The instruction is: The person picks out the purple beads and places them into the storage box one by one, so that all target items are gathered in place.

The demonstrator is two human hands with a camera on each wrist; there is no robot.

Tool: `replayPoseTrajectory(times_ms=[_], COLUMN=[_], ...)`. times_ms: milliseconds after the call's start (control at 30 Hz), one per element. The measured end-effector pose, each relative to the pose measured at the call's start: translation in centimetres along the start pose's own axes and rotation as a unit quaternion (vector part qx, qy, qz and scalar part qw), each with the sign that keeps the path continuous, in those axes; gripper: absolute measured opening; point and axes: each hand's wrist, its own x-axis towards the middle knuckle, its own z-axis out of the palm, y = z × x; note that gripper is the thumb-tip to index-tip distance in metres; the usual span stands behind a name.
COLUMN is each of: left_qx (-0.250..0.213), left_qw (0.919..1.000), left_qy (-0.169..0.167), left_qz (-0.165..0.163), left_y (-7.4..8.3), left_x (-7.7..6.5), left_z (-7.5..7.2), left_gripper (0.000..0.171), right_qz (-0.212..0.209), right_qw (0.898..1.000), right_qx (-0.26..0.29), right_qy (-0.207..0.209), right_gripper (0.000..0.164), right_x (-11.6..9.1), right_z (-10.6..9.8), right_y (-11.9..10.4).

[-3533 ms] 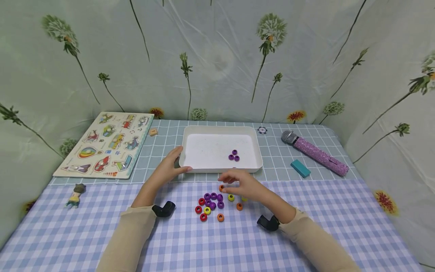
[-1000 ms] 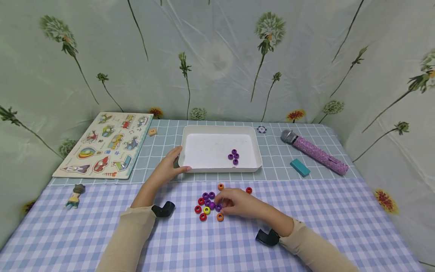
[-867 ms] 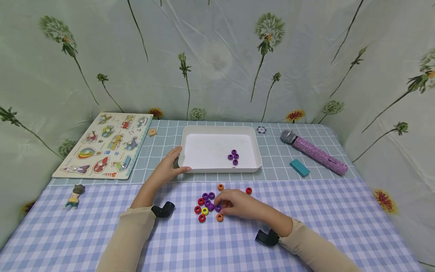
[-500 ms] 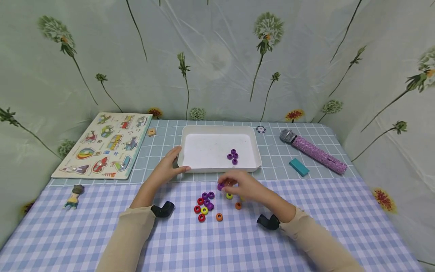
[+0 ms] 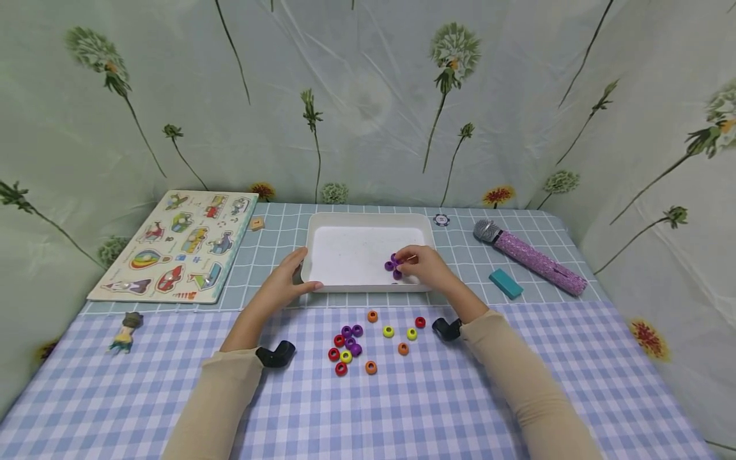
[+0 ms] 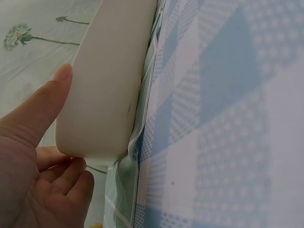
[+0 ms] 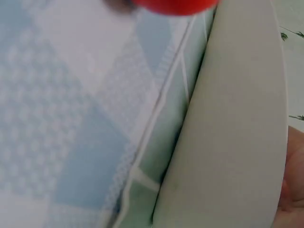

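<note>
In the head view, a white tray (image 5: 362, 288) holds a small cluster of purple beads (image 5: 389, 266) near its front right. My left hand (image 5: 278, 281) grips the tray's front left corner; the left wrist view has the thumb (image 6: 52, 97) against its outer wall and the fingers round the end. My right hand (image 5: 428, 267) is over the tray, thumb and fingertips pinching a purple bead at the cluster, partly hidden by the fingers. In the right wrist view, the tray wall (image 7: 228, 109) covers most of that hand (image 7: 294, 180).
Several loose purple, red, yellow and orange beads (image 5: 371, 367) lie before the tray. A puzzle board (image 5: 178, 249) and figurine (image 5: 126, 332) are left; a glittery microphone (image 5: 531, 257), teal block (image 5: 506, 283) and poker chip (image 5: 441, 220) right. A wooden tile (image 5: 257, 223) stands behind.
My right hand has picked a purple bead from the loose pile and carried it up and over into the tray. Earlier, another purple bead joined the cluster. My left hand has stayed at the corner.
</note>
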Motion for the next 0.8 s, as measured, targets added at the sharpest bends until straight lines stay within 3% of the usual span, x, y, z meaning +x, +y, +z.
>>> replayPoseTrajectory(times_ms=[200, 367, 500, 667, 800], left_qx=[-0.003, -0.001, 0.004, 0.007, 0.005], left_qw=[1.0, 1.0, 1.0, 1.0, 1.0], left_qy=[0.001, 0.002, 0.003, 0.004, 0.003], left_qz=[0.0, 0.006, 0.005, 0.002, 0.001], left_y=[0.1, -0.1, -0.2, -0.2, -0.2], left_x=[0.0, 0.0, 0.0, 0.0, 0.0], left_z=[0.0, 0.0, 0.1, 0.1, 0.1], left_gripper=[0.094, 0.094, 0.094, 0.094, 0.095], right_qz=[-0.021, -0.028, -0.091, -0.179, -0.204], right_qw=[0.997, 0.999, 0.996, 0.982, 0.973], right_qx=[-0.068, -0.034, 0.006, 0.049, 0.054], right_qy=[0.0, 0.011, 0.007, -0.036, -0.097], right_gripper=[0.017, 0.021, 0.027, 0.029, 0.03], right_x=[0.4, -0.4, -2.1, -4.9, -6.4], right_z=[0.5, 0.3, 0.2, 1.7, 3.8], right_y=[0.2, -0.6, -2.1, -3.8, -3.9])
